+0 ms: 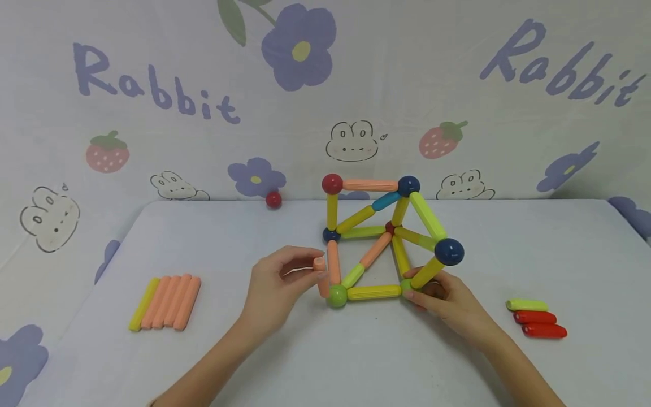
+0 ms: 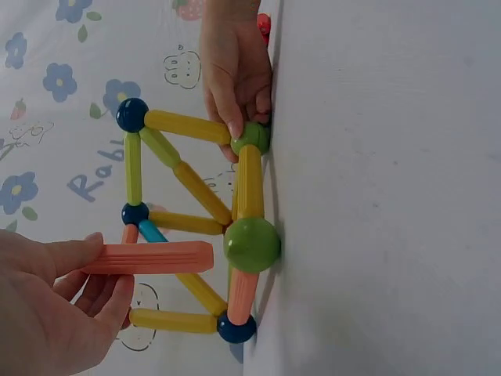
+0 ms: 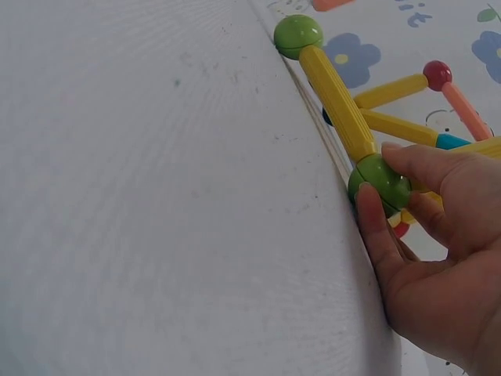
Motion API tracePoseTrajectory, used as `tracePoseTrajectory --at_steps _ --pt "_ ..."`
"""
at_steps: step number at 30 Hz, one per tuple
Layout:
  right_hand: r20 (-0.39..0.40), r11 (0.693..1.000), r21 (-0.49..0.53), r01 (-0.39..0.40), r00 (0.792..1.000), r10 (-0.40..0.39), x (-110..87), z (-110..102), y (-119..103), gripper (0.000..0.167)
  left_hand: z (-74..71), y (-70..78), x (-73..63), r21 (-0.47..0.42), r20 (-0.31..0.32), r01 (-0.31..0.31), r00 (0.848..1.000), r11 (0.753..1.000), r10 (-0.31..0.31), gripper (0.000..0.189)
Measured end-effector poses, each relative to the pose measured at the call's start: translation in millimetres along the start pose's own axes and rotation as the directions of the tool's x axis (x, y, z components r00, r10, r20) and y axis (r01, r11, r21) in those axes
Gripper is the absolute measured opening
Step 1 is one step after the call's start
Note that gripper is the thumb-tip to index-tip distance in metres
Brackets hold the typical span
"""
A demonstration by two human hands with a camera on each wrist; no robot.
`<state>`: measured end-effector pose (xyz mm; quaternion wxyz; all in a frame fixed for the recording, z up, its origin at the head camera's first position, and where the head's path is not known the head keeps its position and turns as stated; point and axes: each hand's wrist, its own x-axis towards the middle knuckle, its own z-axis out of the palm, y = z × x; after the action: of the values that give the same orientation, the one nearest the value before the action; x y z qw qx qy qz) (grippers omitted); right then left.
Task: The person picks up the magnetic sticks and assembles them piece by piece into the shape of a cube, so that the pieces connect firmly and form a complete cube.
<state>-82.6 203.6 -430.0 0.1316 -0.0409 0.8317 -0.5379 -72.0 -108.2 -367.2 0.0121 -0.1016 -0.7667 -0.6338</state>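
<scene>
A frame of coloured magnetic rods and balls stands on the white table. My left hand (image 1: pixel 277 282) pinches a salmon magnetic rod (image 2: pixel 160 258) by one end between thumb and fingers. That rod is roughly upright, just left of and above the front-left green ball (image 1: pixel 338 295); a gap shows between them in the left wrist view. At the frame's front-right corner, my right hand (image 1: pixel 450 302) grips another green ball (image 3: pixel 379 185) between thumb and fingers. From that ball a yellow rod (image 1: pixel 428 272) slants up to a blue ball (image 1: pixel 449 251). A red ball (image 1: pixel 333 183) tops the back-left post.
On the left lie one yellow rod (image 1: pixel 144 304) and several salmon rods (image 1: pixel 173 301) side by side. To the right are a light-green rod (image 1: pixel 527 305) and two red rods (image 1: pixel 544 330). A loose red ball (image 1: pixel 273 199) sits at the table's back edge, before a printed cloth (image 1: pixel 193 45).
</scene>
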Motion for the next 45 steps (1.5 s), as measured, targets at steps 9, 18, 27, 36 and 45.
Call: tracePoseTrajectory --at_steps 9,18,27,36,45 --pt "0.002 1.000 0.001 0.001 1.000 -0.001 -0.1 0.3 0.6 0.045 17.6 -2.6 12.0 -0.073 0.024 -0.013 1.000 0.997 0.015 0.033" --pt "0.001 1.000 0.004 -0.003 1.000 0.003 -1.0 -0.2 1.4 0.044 10.1 7.3 21.2 -0.028 0.024 -0.020 1.000 0.999 0.021 0.033" --pt "0.000 1.000 0.003 -0.012 1.000 0.012 -0.4 0.4 2.0 0.045 -10.5 10.3 64.4 0.020 -0.195 -0.065 0.979 0.998 0.067 0.031" --pt "-0.007 1.000 0.015 0.006 1.000 -0.006 0.7 1.7 0.6 0.043 -29.4 -23.0 113.7 0.116 -0.416 0.032 0.909 0.993 0.019 0.032" --pt "-0.011 1.000 0.017 0.012 1.000 -0.012 0.8 1.4 0.1 0.043 -43.6 -62.1 135.4 0.282 -0.354 0.092 0.935 0.955 0.015 0.045"
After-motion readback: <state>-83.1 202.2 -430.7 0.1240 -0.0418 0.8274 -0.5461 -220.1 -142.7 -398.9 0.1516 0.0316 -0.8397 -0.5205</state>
